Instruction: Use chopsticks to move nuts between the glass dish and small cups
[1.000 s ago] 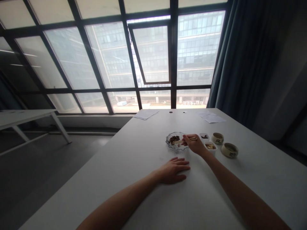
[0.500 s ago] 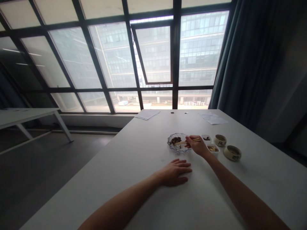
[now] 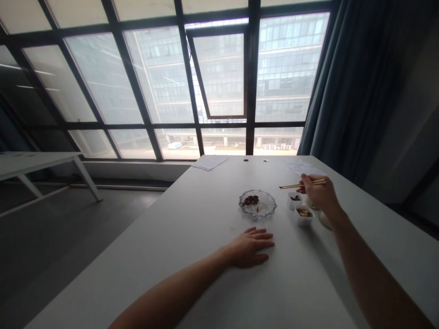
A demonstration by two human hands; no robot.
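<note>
wooden chopsticks (image 3: pixel 302 185), right hand (image 3: pixel 318 192), above white dish (image 3: pixel 294 200)

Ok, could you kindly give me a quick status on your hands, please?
Right hand holding chopsticks over small white dishes. Left hand flat on table. Glass plate holds dark food.

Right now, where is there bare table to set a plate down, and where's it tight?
Bare tabletop lies left of the glass dish and the left hand, and between the dish and the papers. It's crowded right of the dish: small white bowls and ceramic bowls sit beneath the right hand and its chopsticks.
</note>
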